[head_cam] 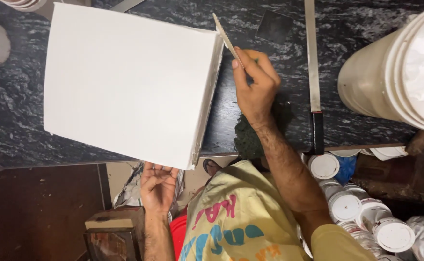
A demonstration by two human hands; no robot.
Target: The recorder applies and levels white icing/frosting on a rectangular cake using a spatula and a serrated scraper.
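A big white box-shaped block [125, 82] is held over the dark marbled counter [279, 125]. My left hand [158, 186] props it from below at its near corner, fingers curled against the underside. My right hand [254, 82] pinches a thin serrated blade [226, 38] and holds it against the block's right upper edge. The block's right side face shows as a narrow pale strip with a rough edge.
A long metal ruler with a black handle [313, 77] lies on the counter to the right. A large white bucket [400, 72] stands at the far right. Several white-lidded tubs [357, 203] sit on the floor below, and a cardboard box [113, 232] is by my left arm.
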